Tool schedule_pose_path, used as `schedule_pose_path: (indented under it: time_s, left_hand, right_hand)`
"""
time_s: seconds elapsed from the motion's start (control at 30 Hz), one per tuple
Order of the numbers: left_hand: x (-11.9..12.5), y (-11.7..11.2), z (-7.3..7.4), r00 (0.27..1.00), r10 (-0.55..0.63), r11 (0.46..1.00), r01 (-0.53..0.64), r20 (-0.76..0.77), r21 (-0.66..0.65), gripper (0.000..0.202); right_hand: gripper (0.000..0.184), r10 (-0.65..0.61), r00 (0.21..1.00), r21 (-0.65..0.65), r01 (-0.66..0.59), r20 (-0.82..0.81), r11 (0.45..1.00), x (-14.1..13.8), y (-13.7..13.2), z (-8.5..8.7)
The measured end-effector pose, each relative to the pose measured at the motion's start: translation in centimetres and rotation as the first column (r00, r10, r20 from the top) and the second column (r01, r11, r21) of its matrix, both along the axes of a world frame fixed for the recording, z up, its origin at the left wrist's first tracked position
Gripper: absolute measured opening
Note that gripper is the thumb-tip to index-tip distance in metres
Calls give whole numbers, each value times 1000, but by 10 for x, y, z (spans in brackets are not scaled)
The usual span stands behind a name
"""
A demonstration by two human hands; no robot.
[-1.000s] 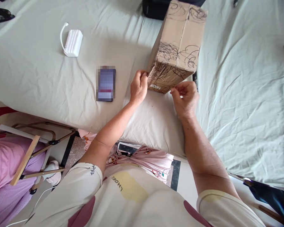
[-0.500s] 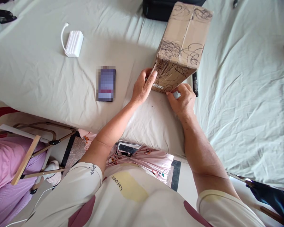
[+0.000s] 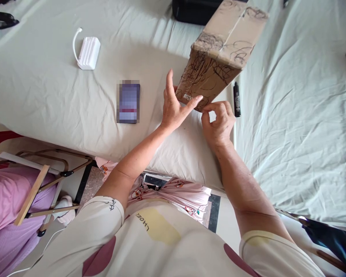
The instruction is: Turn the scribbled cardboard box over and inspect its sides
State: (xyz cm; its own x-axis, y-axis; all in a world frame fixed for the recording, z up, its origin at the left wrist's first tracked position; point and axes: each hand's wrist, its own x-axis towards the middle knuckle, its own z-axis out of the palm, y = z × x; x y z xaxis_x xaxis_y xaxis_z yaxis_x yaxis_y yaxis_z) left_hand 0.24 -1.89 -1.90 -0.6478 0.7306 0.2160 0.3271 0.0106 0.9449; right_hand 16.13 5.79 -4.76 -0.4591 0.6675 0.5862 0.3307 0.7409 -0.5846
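Observation:
A brown cardboard box (image 3: 216, 73) covered in dark scribbles leans on the bed in front of me, with small white print low on its near side. My left hand (image 3: 175, 109) is spread at the box's lower left corner. Its thumb lies across the near face, the index finger points up and away, and the box partly hides the other fingers. Thumb and index finger of my right hand (image 3: 219, 121) pinch the bottom edge of the near face. Just right of the box lies a black marker pen (image 3: 237, 99).
A phone (image 3: 128, 103) with a blurred screen and a white power bank (image 3: 89, 53) with a short cable lie to the left. Behind the box is a black case (image 3: 190, 11). Below the bed's edge at left, a person in pink sits by a folding chair (image 3: 31, 196).
The box has tipped, its top shifting right and showing more of the near face. My left hand has loosened and spread its fingers. My right hand still pinches the bottom edge.

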Motion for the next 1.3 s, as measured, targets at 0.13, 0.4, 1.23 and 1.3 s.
schedule_pose_path:
  time_s: [0.13, 0.4, 1.23, 1.3]
  left_hand:
    - [-1, 1, -3, 990, 13, 1000, -14, -141, 0, 122]
    - [4, 2, -8, 973, -23, 1000, 17, -229, -27, 126]
    - [-17, 13, -19, 995, -102, 986, 100, 11, 135, 113]
    - [-26, 13, -16, 984, -177, 977, 171, 35, 128, 103]
  right_hand:
    - [10, -10, 997, -156, -2, -73, 988, -4, -2, 1]
    - [18, 37, 998, -227, -46, -46, 973, -1, 0, 2]
    - [57, 13, 997, -19, -11, 71, 1000, 9, 10, 12]
    - [56, -37, 998, 8, 37, 58, 999, 13, 14, 12]
